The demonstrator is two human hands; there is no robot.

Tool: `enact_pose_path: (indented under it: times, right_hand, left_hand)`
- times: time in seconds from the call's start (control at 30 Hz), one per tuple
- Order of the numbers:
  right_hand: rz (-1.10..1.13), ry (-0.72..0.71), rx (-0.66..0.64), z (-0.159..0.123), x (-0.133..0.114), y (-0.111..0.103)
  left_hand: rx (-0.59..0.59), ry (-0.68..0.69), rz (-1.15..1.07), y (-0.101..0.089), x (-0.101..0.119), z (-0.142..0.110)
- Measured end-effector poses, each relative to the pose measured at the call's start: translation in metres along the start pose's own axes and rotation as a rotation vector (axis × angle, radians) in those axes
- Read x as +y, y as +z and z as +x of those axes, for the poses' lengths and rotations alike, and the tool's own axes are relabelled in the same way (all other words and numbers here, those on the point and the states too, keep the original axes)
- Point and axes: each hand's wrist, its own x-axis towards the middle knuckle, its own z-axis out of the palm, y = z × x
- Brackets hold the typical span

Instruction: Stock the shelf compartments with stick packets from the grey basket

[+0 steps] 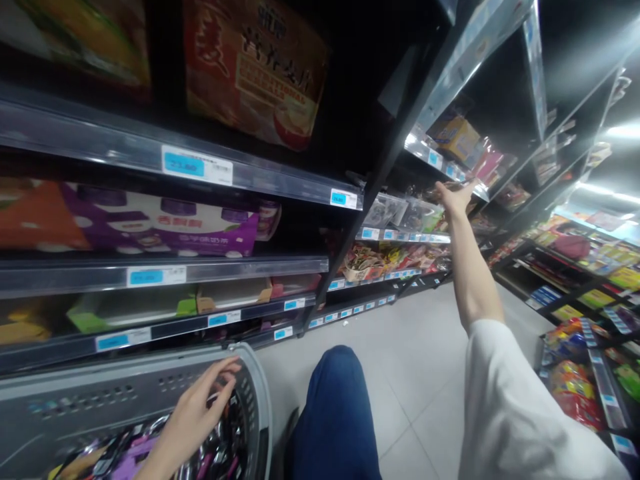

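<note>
My left hand lies inside a grey shopping basket at the lower left, its fingers curled against the rim above several shiny snack packets. Whether it grips anything is not clear. My right arm in a white sleeve stretches far forward, and my right hand reaches the edge of a shelf of packaged goods. Its fingers look partly spread at the shelf edge, with small packets just beyond them. My knee in blue trousers shows at the bottom centre.
Dark shelving runs along the left with purple drink packs, a red and orange bag above and blue price tags. Another rack of colourful packets stands on the right. A grey tiled aisle floor runs between them.
</note>
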Motion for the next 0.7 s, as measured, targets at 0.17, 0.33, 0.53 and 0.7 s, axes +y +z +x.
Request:
enact_pose_path:
  times: [0.17, 0.33, 0.53, 0.7]
  right_hand:
    - [-0.197, 0.174, -0.034, 0.013, 0.001, 0.001]
    - [-0.33, 0.189, -0.138, 0.013, -0.006, 0.0]
    - [-0.38, 0.149, -0.165, 0.019, -0.012, -0.002]
    - [-0.414, 0.117, -0.246, 0.031, -0.002, 0.005]
  left_hand:
    - [-0.063, -0.043, 0.028, -0.001, 0.0, -0.001]
    - [-0.073, -0.047, 0.049, -0.001, -0.002, -0.002]
    - [-0.099, -0.064, 0.068, -0.001, -0.006, -0.004]
    - [-0.116, -0.054, 0.073, 0.0, -0.009, -0.004]
